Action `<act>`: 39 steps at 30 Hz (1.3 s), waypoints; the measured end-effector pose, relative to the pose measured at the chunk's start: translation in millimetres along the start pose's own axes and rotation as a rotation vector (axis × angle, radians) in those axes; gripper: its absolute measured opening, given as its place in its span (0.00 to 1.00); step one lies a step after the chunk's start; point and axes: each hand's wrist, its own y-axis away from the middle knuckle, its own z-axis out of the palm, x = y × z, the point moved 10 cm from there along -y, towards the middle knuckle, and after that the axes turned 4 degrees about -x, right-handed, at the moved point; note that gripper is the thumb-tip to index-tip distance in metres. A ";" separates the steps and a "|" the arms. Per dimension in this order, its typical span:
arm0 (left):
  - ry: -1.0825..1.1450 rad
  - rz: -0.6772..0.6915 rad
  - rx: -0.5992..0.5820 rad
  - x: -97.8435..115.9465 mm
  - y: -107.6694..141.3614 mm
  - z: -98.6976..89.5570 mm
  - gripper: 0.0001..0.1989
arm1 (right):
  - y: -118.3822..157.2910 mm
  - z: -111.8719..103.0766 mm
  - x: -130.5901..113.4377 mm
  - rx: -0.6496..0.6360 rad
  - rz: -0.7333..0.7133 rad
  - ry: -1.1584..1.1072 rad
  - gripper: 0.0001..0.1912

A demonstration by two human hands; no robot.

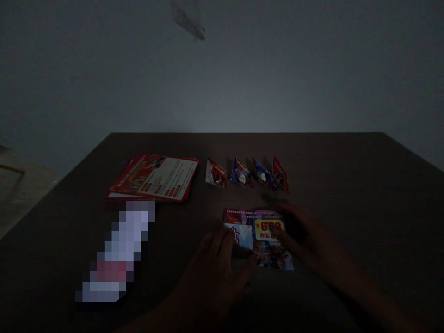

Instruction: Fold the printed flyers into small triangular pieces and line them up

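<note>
A colourful printed leaflet [272, 256] lies on the table in front of me, its left part folded over and showing a pale blue panel. My left hand [218, 261] holds the folded left side, with the fingertips on the panel and the thumb near its lower edge. At the right side, my right hand [312, 240] holds the leaflet with its thumb on the printed face. The other fingers of that hand reach past the far right corner and are partly hidden in shadow. Beyond the leaflet stand several small folded paper pieces in a row, among them a blue one [242, 173].
A stack of red and white flyers [166, 178] lies at the left on the dark table [333, 162]. Nearer me is a bright, pixelated long object [118, 254], perhaps a screen. A grey wall [277, 69] rises behind the table. The light is dim.
</note>
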 end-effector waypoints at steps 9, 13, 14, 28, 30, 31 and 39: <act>-0.033 -0.041 -0.004 -3.8 -4.8 0.9 0.23 | -0.8 17.6 7.0 -0.019 0.160 -0.523 0.24; -0.036 -0.054 -0.001 -1.8 -6.0 -3.4 0.22 | 0.5 16.9 6.0 0.005 0.168 -0.563 0.23; -0.040 -0.055 0.000 -0.8 -6.4 -4.8 0.21 | 0.8 17.1 6.0 0.005 0.164 -0.570 0.23; -0.053 -0.070 0.026 -0.2 -8.4 -5.0 0.20 | 2.2 15.5 5.0 -0.018 0.143 -0.504 0.23; -0.037 -0.061 0.021 0.3 -9.5 -5.3 0.20 | 3.5 18.2 3.2 -0.051 0.159 -0.499 0.25; -0.027 -0.056 0.022 0.6 -10.4 -5.9 0.20 | 4.4 19.8 2.1 -0.071 0.165 -0.505 0.27; 0.084 -0.086 -0.009 -1.9 -16.4 -6.2 0.22 | 8.7 27.5 -1.2 -0.104 0.205 -0.494 0.33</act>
